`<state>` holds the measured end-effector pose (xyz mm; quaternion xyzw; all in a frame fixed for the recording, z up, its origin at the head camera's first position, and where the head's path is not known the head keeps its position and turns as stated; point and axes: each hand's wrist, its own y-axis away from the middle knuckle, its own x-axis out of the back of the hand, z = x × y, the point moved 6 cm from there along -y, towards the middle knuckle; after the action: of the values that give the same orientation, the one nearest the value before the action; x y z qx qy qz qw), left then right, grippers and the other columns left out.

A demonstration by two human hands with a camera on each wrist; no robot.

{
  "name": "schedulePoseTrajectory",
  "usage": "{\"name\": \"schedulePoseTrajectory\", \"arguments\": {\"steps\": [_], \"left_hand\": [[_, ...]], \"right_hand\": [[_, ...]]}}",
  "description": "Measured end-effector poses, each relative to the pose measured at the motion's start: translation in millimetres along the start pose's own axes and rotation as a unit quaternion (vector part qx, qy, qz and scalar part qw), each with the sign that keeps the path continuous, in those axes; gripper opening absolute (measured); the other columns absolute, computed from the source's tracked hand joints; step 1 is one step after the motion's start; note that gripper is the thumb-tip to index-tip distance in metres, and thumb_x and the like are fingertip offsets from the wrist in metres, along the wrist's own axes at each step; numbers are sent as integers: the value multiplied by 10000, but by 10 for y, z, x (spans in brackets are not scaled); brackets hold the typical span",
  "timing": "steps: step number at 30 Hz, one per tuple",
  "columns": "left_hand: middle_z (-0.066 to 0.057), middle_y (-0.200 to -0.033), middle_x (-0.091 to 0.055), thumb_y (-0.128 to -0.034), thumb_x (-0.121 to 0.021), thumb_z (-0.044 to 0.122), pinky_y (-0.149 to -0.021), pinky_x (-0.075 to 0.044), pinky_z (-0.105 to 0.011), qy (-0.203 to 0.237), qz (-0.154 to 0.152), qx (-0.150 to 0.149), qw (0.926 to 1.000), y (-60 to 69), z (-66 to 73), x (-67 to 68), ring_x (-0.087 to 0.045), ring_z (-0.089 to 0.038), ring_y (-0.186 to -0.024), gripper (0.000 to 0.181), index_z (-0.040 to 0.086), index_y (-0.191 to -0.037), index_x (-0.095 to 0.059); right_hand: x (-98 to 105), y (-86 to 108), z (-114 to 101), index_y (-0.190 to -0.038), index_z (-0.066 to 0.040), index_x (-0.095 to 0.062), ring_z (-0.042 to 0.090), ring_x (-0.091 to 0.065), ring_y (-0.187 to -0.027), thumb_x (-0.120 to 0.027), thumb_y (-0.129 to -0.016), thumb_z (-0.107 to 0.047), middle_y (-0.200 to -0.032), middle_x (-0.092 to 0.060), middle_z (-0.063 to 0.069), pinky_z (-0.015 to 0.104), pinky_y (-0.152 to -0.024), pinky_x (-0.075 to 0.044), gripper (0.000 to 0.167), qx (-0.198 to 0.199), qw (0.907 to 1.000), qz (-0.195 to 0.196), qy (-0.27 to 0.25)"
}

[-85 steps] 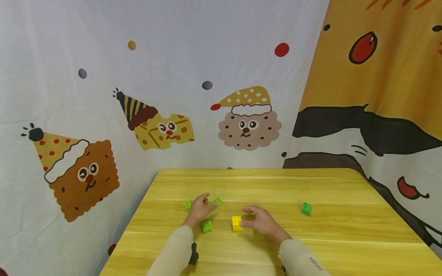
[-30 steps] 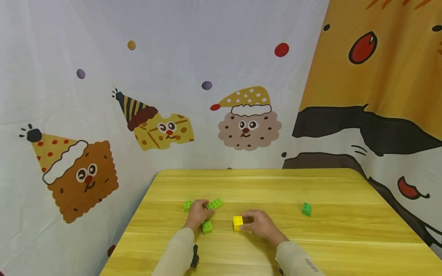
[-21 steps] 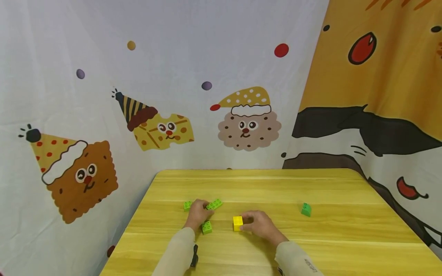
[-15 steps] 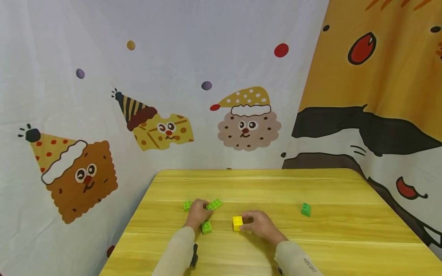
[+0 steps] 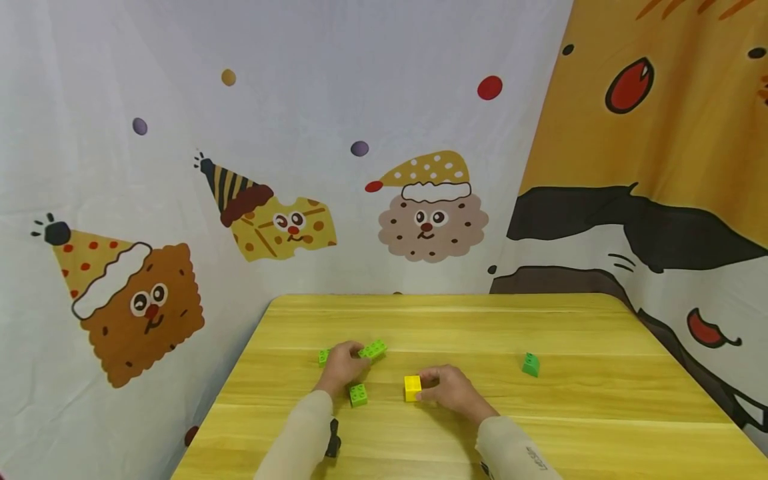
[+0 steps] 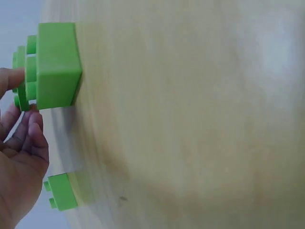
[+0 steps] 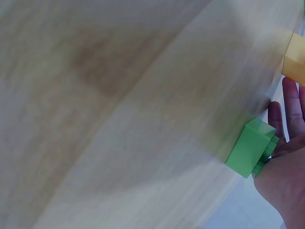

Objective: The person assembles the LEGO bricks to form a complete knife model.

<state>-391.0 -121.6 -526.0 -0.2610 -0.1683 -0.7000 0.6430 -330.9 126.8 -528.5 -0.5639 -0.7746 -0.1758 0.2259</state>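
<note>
My left hand (image 5: pixel 341 367) pinches a long light-green toy brick (image 5: pixel 374 349) between thumb and fingers, its studs facing up. In the left wrist view, the fingertips meet that brick (image 6: pixel 20 88) behind a nearer square green brick. My right hand (image 5: pixel 454 392) holds a yellow toy brick (image 5: pixel 412 389) by its right side, thumb in front and a finger behind. Only part of the yellow brick (image 7: pixel 295 59) shows in the right wrist view, beside the fingertips. The two hands are apart, each with its own brick.
Closer to me than the left hand lies a square light-green brick (image 5: pixel 358 395). Another one (image 5: pixel 323 357) is partly hidden left of that hand. A darker green brick with a sloped side (image 5: pixel 531 365) rests farther right on the wooden table (image 5: pixel 576 327).
My left fingers have closed on the long green brick, which has just risen slightly and tilted. The right fingers closed in on the yellow brick earlier and have hardly moved since.
</note>
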Motion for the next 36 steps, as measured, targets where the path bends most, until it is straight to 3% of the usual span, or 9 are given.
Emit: {"name": "schedulePoseTrajectory", "arguments": {"steps": [6,14,21,28,36], "left_hand": [[-63,-1032,-665,-876,-766,152,-785,-520,-380,486,-313,-21,9983,6,48,34,-595,-187,-903,385,-1,-1216,-670],[-45,-1100,-651,-887,-763,207,-811,-505,-392,754,-631,-108,9951,76,164,53,-575,-195,-959,377,79,-1234,-688],[-58,-1080,-630,-885,-770,258,-751,-505,-372,614,-1031,-350,9922,129,255,-20,-569,-205,-955,380,99,-1222,-696],[-19,-1076,-608,-883,-769,270,-760,-494,-374,655,-1308,-169,9891,189,314,-98,-549,-218,-967,384,148,-1239,-690],[27,-1022,-649,-862,-790,250,-767,-489,-376,438,-1488,-338,9873,222,359,-189,-565,-192,-934,336,148,-1175,-728]], "right_hand": [[-6,-24,13,-1099,-82,-746,170,-592,-925,-850,-784,-174,-1035,-700,-7,445,-853,-490,344,0,9999,27,153],[-9,-28,7,-1076,-106,-753,164,-574,-901,-838,-794,-169,-1008,-690,-34,419,-833,-481,301,-28,9998,-10,185],[-18,-24,17,-1099,-78,-748,170,-577,-901,-838,-797,-171,-1019,-690,-20,424,-824,-493,328,-76,9998,-34,154],[-12,-24,7,-1103,-78,-749,166,-578,-896,-841,-792,-169,-1019,-689,-13,416,-822,-495,337,-127,9997,22,189],[-9,-33,-2,-1099,-78,-756,158,-585,-885,-849,-784,-179,-996,-700,-20,393,-808,-493,343,-67,9996,59,265]]}}
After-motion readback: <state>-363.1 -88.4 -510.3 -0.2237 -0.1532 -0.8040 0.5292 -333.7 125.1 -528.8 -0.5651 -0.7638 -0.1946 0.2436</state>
